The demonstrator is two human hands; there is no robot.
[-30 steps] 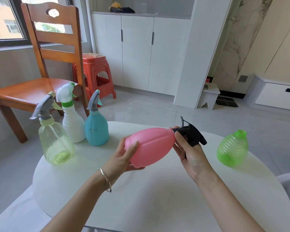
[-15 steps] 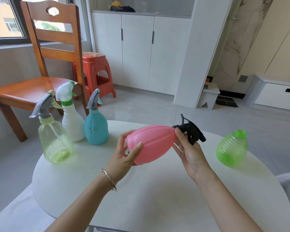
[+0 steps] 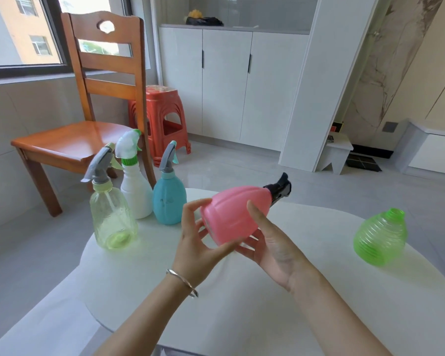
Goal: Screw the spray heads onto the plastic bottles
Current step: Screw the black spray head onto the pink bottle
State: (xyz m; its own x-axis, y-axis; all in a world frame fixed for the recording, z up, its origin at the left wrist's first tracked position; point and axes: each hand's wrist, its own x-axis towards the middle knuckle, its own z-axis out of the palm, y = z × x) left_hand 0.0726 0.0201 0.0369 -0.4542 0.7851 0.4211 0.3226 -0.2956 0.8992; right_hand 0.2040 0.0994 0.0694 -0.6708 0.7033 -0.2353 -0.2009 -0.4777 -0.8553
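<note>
Home living or dining room. Round white table (image 3: 267, 317), orange-brown wooden chair (image 3: 93, 104), stacked red plastic stools (image 3: 162, 116), white built-in cabinets with black handles (image 3: 226, 86), glossy grey floor tiles (image 3: 242, 170), marble-look wall panel (image 3: 380, 62), window facing orange apartment block (image 3: 18, 29).

Above the round white table (image 3: 306, 317), the pink plastic bottle (image 3: 235, 215) lies tilted between both sets of fingers, the left hand (image 3: 198, 242) at its base and the right hand (image 3: 272, 249) under its side. Its black spray head (image 3: 279, 188) points away beyond the fingertips. Left of the fingers stand the teal spray bottle (image 3: 168, 201), white spray bottle (image 3: 135, 186) and clear yellowish spray bottle (image 3: 112, 217). Well right of them sits the green ribbed headless bottle (image 3: 379, 237).
</note>
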